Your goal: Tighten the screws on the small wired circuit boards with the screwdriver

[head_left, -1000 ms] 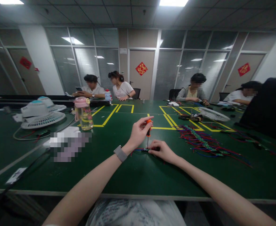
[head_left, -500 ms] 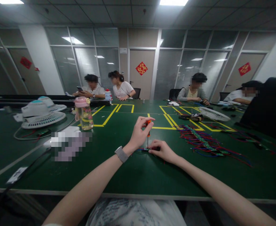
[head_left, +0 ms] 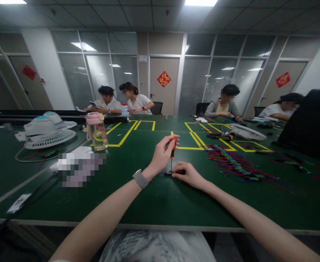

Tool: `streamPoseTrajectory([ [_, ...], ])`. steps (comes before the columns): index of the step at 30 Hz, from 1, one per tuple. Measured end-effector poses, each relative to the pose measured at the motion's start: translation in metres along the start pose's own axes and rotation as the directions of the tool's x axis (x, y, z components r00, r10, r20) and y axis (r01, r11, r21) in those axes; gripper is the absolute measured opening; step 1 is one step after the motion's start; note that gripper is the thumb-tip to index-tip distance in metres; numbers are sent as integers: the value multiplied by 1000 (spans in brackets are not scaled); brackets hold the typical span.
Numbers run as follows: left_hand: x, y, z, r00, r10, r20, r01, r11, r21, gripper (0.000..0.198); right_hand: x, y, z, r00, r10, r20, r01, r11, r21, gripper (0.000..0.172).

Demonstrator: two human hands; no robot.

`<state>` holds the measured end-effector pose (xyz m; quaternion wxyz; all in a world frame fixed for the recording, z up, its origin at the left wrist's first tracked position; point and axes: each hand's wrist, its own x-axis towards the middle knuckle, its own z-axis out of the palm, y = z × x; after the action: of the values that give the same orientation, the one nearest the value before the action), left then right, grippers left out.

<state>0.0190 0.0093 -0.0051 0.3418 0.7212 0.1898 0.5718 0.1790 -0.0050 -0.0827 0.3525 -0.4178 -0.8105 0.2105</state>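
Green counter [head_left: 149, 209] w/ yellow tape [head_left: 128, 133] rectangles on far side; ppl [head_left: 142, 103] seated beyond. L hand [head_left: 161, 154] pinches orange-and-black screwdriver [head_left: 173, 151] by its handle btwn thumb & fingers, shaft approx. upright, tip down at small circuit board [head_left: 167, 173] nr mid-counter. R hand [head_left: 187, 174], fingertips together, pinches that board's right end. Row of wired circuit boards [head_left: 233, 160] to right; pink-lidded bottle [head_left: 98, 134] & white fan [head_left: 51, 139] far left.

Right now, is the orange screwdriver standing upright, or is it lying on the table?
The screwdriver is nearly upright: the left hand holds its handle, and its shaft points down at the small circuit board.
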Motion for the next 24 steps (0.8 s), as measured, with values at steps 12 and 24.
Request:
streamPoseTrajectory([
  [12,-3,0,1,998,46,36,-48,996,69,28,0,0,0,1000,5,-1,-5,1000,15,13],
  [24,-2,-1,-1,996,87,18,-89,981,171,30,0,-2,0,999,47,4,-47,999,23,18],
])
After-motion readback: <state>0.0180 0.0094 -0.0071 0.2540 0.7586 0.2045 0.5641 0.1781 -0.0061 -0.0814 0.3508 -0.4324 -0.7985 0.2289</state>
